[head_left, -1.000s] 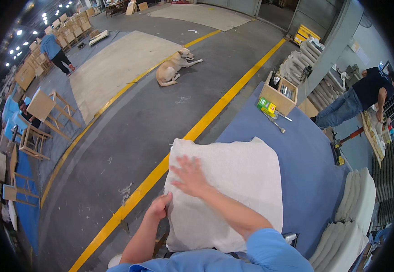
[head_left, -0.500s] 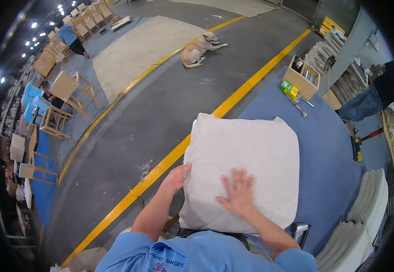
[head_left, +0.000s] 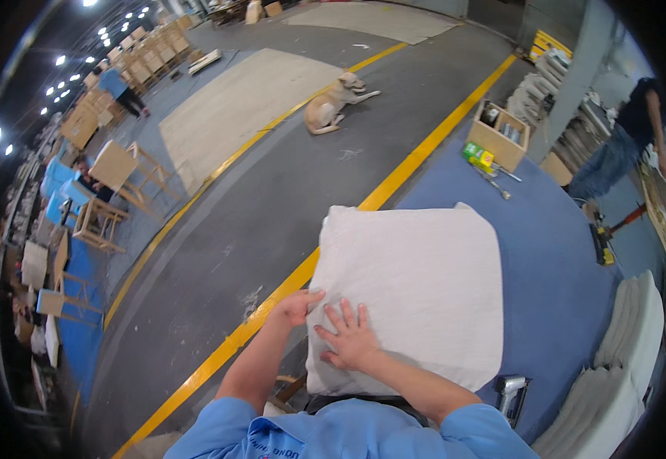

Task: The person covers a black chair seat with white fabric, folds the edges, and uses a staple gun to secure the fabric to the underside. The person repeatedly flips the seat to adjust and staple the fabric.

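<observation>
A squarish off-white fabric-covered seat cushion lies in front of me, overlapping the edge of a blue-topped table. At its left edge my left hand grips the side, thumb near the top face and the other fingers partly hidden. My right hand rests flat on the fabric close to that edge, palm down, fingers spread. A grey and black staple gun lies on the table to the right of the cushion's near corner.
A wooden tool box, a green-yellow carton and a ratchet wrench sit at the table's far end. A power drill and stacked pale cushions are right. Beyond are a person and a lying dog.
My right hand has slid left across the cushion, from its middle to near the left edge. My left hand still grips that edge. The view has tilted slightly.
</observation>
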A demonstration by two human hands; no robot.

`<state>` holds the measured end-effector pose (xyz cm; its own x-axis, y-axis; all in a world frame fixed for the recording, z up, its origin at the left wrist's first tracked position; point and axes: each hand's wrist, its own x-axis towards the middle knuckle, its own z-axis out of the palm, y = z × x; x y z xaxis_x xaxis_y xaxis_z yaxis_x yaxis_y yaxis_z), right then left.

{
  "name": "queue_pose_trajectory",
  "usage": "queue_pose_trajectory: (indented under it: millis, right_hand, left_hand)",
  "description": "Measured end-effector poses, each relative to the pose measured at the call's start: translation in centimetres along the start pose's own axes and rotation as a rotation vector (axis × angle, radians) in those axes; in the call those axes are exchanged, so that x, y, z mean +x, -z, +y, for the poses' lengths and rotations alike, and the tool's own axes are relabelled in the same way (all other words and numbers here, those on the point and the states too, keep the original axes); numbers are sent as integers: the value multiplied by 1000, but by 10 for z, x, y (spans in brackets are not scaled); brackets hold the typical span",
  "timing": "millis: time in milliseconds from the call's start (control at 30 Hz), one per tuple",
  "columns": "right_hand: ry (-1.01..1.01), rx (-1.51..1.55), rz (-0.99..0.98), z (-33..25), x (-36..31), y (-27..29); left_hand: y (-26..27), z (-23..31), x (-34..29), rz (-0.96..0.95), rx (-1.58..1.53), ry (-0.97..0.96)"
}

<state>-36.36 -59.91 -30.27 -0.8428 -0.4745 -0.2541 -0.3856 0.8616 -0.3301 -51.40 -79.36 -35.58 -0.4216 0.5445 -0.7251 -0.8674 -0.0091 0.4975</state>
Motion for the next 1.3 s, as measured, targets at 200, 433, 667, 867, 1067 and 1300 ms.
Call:
queue_pose_trajectory:
  millis: [200,433,667,867,1067,1300]
  right_hand:
    - [11,3,8,7,-7,0]
    - [72,41,70,13,-10,-3]
    - [173,228,197,29,-18,-16]
    - [-299,15,499,195,-130,13]
    - [-326,-130,107,269,-203,54]
    - [-253,-166,141,250,-148,16]
  left_hand:
    - [-29,8,-4,55,126,-69]
    - [-67,-17,14,613,144,-350]
    - [-63,-38,46,1067,506,-593]
    - [-65,-49,48,1123,690,-525]
    - [-59,-52,49,1154,672,-615]
    - [-45,-49,47,1080,762,-573]
